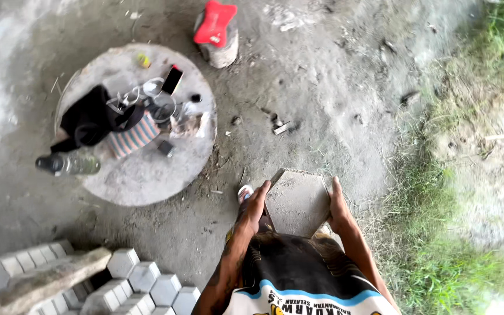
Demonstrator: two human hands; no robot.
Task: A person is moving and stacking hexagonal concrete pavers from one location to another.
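Both hands' fingers (262, 192) clasp the hexagonal paving block (296, 202).

Paving block (297, 201) sits between both hands, left hand (256, 204) on its left edge, right hand (338, 204) on its right edge. Round slab (147, 172) lies up-left of left hand; bag (91, 119), phone (172, 80) and bottle (68, 164) on it. Stool (217, 32) well beyond the slab. Stacked hex blocks (141, 280) low-left of left hand. Grass strip (438, 245) right of right hand.
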